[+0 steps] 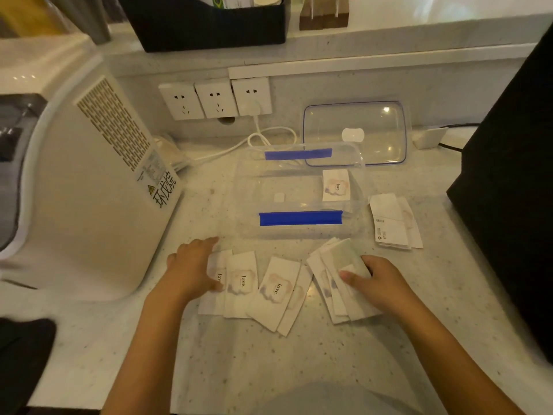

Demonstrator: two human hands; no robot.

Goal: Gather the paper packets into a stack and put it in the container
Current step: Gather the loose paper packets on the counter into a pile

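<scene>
Pale speckled desk (269,369) w/ a low back wall at 12 carrying three sockets (215,98); a shelf above held a dark bin (209,25). White appliance (89,175) crowded the 9 o'clock side; a black box (508,175) walled off 3 o'clock; clear lid (356,133) leaned at approx 1, w/ a white cable (269,136) coiled just beside it. Clear container (299,190) w/ blue clips sat centre, open, one packet (336,185) inside at its right end. Open room lay mostly toward 6, the near desk strip bare up to the front edge. Left hand (194,268) lay flat, fingers spread, pressing on the row of paper packets (257,286) fanned just in front of the container; not gripping. Right hand (374,283) pinched a loose, skewed stack (335,265) at 5 o'clock of the container, thumb on top. A further small pile (392,223) lay at 3, near the black box, apart from both hands.
</scene>
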